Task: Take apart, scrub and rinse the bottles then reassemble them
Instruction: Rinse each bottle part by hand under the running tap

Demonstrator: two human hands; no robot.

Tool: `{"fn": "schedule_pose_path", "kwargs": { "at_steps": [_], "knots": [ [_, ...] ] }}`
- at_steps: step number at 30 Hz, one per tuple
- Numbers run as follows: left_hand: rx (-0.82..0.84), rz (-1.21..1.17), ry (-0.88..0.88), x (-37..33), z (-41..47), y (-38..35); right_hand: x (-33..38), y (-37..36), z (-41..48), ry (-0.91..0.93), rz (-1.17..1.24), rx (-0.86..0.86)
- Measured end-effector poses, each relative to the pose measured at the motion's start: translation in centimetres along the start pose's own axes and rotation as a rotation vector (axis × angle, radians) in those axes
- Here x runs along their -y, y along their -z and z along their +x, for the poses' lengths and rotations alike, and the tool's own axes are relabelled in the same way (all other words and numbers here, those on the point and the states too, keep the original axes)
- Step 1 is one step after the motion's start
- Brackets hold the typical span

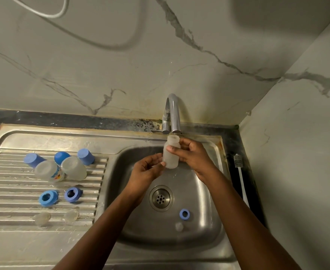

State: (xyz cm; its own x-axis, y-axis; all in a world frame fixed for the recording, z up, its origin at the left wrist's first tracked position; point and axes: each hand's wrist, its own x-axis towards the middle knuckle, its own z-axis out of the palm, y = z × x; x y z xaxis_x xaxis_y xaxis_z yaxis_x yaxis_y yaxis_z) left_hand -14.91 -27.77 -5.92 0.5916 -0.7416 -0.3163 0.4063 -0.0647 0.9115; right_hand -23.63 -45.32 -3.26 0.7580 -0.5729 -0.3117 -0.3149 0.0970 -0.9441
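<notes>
Sink basin, nearest: a clear teat (pixel 179 227) and a blue ring (pixel 184 213) lie loose on the bottom of the sink (pixel 205 201), near the drain (pixel 161 198).
Drainer board, at the left: two clear bottles (pixel 48 170) lie beside three blue caps (pixel 33 159). Closer to the person are two more blue rings (pixel 48 198) and two teats (pixel 41 218).
Desk, at the right: a white bottle brush (pixel 241 178) lies beside the sink.
Left hand (pixel 146 172): curled at the foot of the bottle, with the thumb on its wall.
Right hand (pixel 193 154): it grips the middle of the bottle, thumb in front and fingers behind.
Bottle (pixel 171 154): upright above the basin, its open mouth just under the tap (pixel 173 114). I cannot tell if water runs.
Step, as I judge: rinsing the last bottle.
Handling: the bottle is probably light, stiff plastic. It is likely wet and slippery, and not fragile.
Where to hold: around the straight middle wall, with support under the base. The threaded neck should stay free.
</notes>
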Motion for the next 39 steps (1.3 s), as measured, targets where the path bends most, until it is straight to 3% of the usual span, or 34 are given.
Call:
{"fn": "schedule_pose_path", "kwargs": {
  "at_steps": [3,11,23,29,36,39],
  "knots": [
    [-0.115,0.013,0.008,0.5,0.4,0.7,-0.6,-0.2,0.4,0.039,-0.141,-0.014],
    [-0.192,0.033,0.008,-0.1,0.6,1.3,-1.5,-0.6,0.6,0.087,-0.247,-0.079],
    [-0.221,0.023,0.02,0.1,0.6,1.5,-0.7,-0.7,1.1,0.042,-0.027,-0.078],
    [-0.216,0.028,0.011,0.1,0.6,1.7,-1.0,-1.0,1.1,0.064,-0.139,-0.086],
    [-0.21,0.017,0.016,0.0,0.6,1.6,-0.9,-1.0,0.8,0.011,-0.022,-0.061],
    [-0.231,0.015,0.018,0.0,0.5,1.6,-1.0,-0.9,0.8,0.048,-0.087,-0.1]
  ]
}}
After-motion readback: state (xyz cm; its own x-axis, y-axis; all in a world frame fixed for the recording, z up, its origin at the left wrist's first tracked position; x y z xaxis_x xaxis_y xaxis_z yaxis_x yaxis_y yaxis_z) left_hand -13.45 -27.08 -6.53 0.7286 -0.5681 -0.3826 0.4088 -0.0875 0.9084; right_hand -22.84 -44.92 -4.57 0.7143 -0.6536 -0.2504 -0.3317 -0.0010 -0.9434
